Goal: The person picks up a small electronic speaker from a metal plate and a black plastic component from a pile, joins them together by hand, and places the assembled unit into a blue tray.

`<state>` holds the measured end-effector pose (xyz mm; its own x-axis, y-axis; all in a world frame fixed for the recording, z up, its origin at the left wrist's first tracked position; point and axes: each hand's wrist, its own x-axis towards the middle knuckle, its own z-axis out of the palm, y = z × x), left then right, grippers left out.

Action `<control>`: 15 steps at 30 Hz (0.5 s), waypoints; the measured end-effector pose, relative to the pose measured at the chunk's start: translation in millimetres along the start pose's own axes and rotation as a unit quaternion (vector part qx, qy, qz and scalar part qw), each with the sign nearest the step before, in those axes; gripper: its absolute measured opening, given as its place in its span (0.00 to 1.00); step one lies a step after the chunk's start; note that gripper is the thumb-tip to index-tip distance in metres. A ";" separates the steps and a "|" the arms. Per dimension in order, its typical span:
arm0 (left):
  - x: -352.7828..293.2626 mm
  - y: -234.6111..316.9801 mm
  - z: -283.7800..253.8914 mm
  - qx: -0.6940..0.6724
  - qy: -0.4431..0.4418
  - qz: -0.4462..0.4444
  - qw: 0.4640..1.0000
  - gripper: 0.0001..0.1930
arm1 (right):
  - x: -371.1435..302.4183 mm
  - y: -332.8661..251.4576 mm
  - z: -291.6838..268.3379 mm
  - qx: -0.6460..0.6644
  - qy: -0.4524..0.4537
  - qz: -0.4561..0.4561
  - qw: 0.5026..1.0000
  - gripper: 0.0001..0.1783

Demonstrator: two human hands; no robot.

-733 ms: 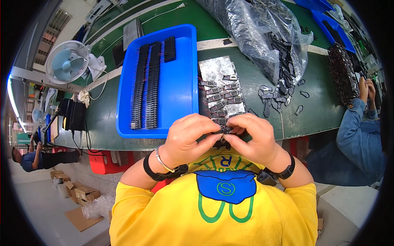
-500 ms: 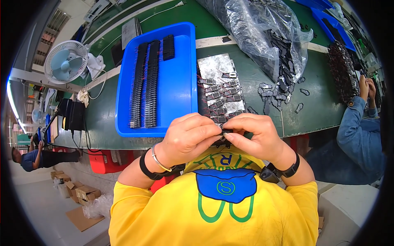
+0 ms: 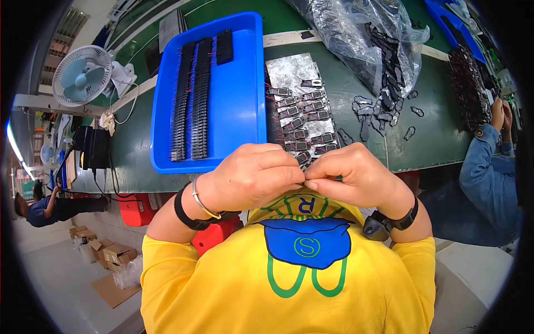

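A worker in a yellow shirt [image 3: 200, 289] brings 2 bare hands together at the near edge of a dark green tabletop [image 3: 428, 142]. The left hand [image 3: 251, 171] and the right hand [image 3: 353, 173] meet at the fingertips, each narrowed to a pinch on a small dark component [image 3: 303, 185], which sits between them and is mostly hidden by the fingers. A silver-coloured bangle [image 3: 200, 201] circles the left wrist.

At 12 o'clock from the hands, just beyond them, lies a flat grey metal plate [image 3: 290, 69] bearing 2 uneven columns of black rectangular modules with thin red wires [image 3: 297, 134]. At 10 o'clock, a bright blue plastic tray [image 3: 236, 106] holds 2 long rows of tightly packed black parts [image 3: 200, 106] and 1 short block of black parts [image 3: 224, 47] near its far end. At 1 o'clock, a clear plastic bag [image 3: 328, 36] lies open, dark flat irregular pieces [image 3: 392, 75] spilling from its mouth onto the tabletop.

Farther off at 10 o'clock stands a white fan with pale blue blades [image 3: 82, 79]. At 2 o'clock, a co-worker's blue denim sleeve [image 3: 485, 172] reaches toward a dark, wire-covered heap [image 3: 464, 83].
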<state>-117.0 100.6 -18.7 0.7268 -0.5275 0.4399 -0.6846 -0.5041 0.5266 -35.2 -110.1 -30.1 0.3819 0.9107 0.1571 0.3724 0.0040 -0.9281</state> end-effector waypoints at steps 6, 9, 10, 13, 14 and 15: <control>-0.4 -2.0 -0.2 -0.002 -0.002 -0.008 1.000 0.13 | -0.3 0.4 1.9 0.006 0.012 0.007 1.000 0.05; -3.7 -2.3 1.0 -0.001 0.005 -0.027 1.000 0.13 | -1.3 0.2 3.3 0.014 0.015 0.014 1.000 0.06; -5.1 -2.9 1.3 -0.011 0.010 -0.034 0.999 0.13 | -1.8 0.6 4.0 0.022 0.016 0.018 0.999 0.06; -8.5 -5.0 0.6 -0.029 0.022 -0.046 0.998 0.12 | -4.9 4.3 7.1 0.055 0.030 0.030 0.998 0.08; -9.8 -5.2 -0.2 -0.029 0.031 -0.057 0.997 0.12 | -6.5 6.2 8.6 0.080 0.043 0.040 0.995 0.09; -11.1 -5.2 -0.8 -0.030 0.041 -0.068 0.996 0.12 | -7.3 7.1 9.7 0.104 0.055 0.051 0.992 0.10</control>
<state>-121.5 109.6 -25.8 0.8161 -0.3984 0.4185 -0.5770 -0.5235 0.6269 -43.6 -112.8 -41.2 0.5033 0.8599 0.0852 0.1488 0.0109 -0.9888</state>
